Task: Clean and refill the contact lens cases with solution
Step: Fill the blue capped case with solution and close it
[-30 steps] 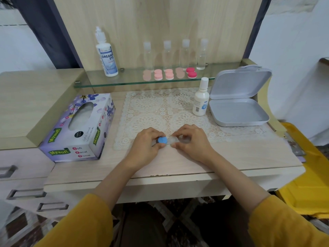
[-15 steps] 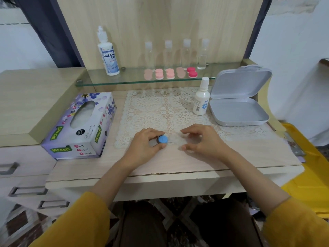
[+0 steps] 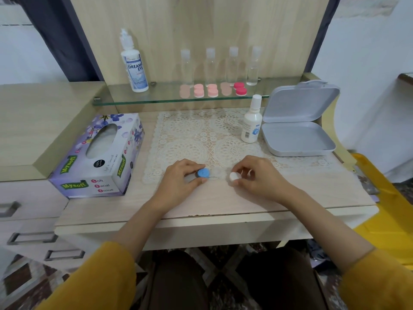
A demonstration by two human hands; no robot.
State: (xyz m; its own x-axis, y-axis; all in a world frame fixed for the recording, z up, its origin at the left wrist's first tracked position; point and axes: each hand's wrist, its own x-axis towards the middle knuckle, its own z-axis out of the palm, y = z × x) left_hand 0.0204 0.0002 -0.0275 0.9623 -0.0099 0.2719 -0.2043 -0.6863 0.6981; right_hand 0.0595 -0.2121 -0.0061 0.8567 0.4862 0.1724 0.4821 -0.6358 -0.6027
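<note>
Caps come off one at a time, and I want the case kept flat while I do it. My left hand [image 3: 178, 184] curls its thumb and fingers round the blue cap [image 3: 203, 173], which sits on the case [image 3: 216, 174]. The clear body of the case is faint against the near edge of the lace mat [image 3: 190, 139], between my two hands. My right hand [image 3: 259, 177] pinches the white cap [image 3: 233, 176] at its fingertips, just beside the case and apart from it, so I judge that side to be open.

To do this well, I should set the white cap down with its inside kept off the table. That hand can then steady the body while I twist the blue cap, so nothing tips or slides.

For writing, the tall bottle [image 3: 134, 66] on the glass shelf [image 3: 156, 98] reads "DREAM EYE". The tissue box [image 3: 98, 155] on my left says "Mysoft" on several faces and "Soft Facial Tissue" on its end. The small white bottle [image 3: 251, 121] stands beside the open grey box [image 3: 299, 135], and its label is too small for me to read. Pink cases [image 3: 212, 90] line the shelf with no lettering I can make out.
</note>
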